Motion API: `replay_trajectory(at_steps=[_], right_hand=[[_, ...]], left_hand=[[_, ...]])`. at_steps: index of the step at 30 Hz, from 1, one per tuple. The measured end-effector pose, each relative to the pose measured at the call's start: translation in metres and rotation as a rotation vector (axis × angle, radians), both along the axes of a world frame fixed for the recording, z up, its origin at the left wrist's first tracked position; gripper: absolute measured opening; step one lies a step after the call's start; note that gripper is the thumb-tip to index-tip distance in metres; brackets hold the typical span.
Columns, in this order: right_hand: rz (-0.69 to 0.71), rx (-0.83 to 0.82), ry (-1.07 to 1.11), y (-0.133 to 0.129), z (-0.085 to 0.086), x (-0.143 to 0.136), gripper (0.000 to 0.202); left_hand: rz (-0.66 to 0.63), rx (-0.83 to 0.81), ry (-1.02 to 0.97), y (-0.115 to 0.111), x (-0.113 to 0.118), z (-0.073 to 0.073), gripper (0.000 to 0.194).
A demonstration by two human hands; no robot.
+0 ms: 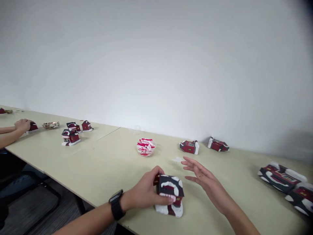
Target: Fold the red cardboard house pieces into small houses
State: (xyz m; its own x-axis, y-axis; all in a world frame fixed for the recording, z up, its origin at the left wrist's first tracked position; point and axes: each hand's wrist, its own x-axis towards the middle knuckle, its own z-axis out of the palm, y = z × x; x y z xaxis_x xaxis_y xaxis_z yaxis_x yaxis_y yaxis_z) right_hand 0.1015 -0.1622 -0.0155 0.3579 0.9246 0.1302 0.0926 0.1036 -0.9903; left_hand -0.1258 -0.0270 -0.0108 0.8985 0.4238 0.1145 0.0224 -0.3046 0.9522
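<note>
My left hand, with a black watch on its wrist, grips a small toy house from its left side near the table's front edge. The house stands upright, dark red with a black roof, white snow trim and a red-and-white striped awning. To the right of it, my right hand hovers with fingers stretched out and nothing in them. Beyond both hands sits a clear bowl filled with red-and-white striped pieces. A small whitish scrap lies on the table just past my right fingertips.
Two toy houses lie tipped near the wall, one left of the other. More houses lie at the right edge. Several upright houses stand at left, near a bowl and a co-worker's hands on another house.
</note>
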Motion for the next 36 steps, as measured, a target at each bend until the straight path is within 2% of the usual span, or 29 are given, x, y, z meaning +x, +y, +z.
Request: replay_trajectory(at_steps=[2,4,7,9,10,13,15,17,20,24,28,30,32,34,36], right_hand=[[-0.005,-0.044,-0.004,0.002,-0.001,-0.001,0.060],[-0.003,-0.077,-0.019,0.003,-0.001,-0.004,0.063],[-0.005,-0.118,-0.042,0.004,0.000,-0.008,0.065],[-0.014,-0.134,-0.049,0.004,0.001,-0.008,0.067],[-0.021,-0.136,-0.049,0.004,0.001,-0.008,0.067],[-0.034,-0.140,-0.047,0.005,0.001,-0.007,0.069],[-0.036,-0.142,-0.048,0.007,0.000,-0.007,0.070],[-0.045,-0.138,-0.054,0.008,-0.001,-0.007,0.070],[-0.066,-0.140,-0.067,0.008,-0.002,-0.007,0.071],[-0.095,-0.170,-0.082,0.007,-0.003,-0.007,0.069],[-0.185,-0.160,-0.108,0.011,-0.006,-0.004,0.063],[-0.283,-0.113,-0.127,0.013,-0.008,-0.001,0.058],[-0.394,-0.055,-0.146,0.013,-0.009,0.003,0.053],[-0.489,-0.017,-0.154,0.012,-0.008,0.008,0.050],[-0.566,-0.004,-0.149,0.009,-0.006,0.013,0.046]], left_hand=[[0.026,0.005,0.027,-0.005,-0.024,-0.001,0.060],[0.066,0.002,0.048,0.001,-0.044,-0.002,0.057],[0.227,0.043,0.067,0.042,-0.070,-0.003,0.056],[0.413,0.069,0.078,0.087,-0.089,-0.002,0.060],[0.558,0.078,0.089,0.111,-0.100,0.000,0.065],[1.097,0.154,0.160,0.172,-0.136,0.010,0.082],[1.231,0.205,0.142,0.193,-0.154,0.018,0.082],[1.226,0.241,0.120,0.195,-0.159,0.023,0.077],[1.084,0.299,0.164,0.174,-0.143,0.023,0.068],[0.819,0.456,0.237,0.127,-0.094,0.023,0.060],[0.602,0.798,0.181,0.094,-0.031,0.040,0.047],[0.517,0.951,0.211,0.092,0.002,0.049,0.039],[0.455,1.024,0.325,0.099,0.031,0.052,0.036],[0.429,1.031,0.432,0.109,0.052,0.046,0.035],[0.442,1.020,0.472,0.120,0.060,0.034,0.033]])
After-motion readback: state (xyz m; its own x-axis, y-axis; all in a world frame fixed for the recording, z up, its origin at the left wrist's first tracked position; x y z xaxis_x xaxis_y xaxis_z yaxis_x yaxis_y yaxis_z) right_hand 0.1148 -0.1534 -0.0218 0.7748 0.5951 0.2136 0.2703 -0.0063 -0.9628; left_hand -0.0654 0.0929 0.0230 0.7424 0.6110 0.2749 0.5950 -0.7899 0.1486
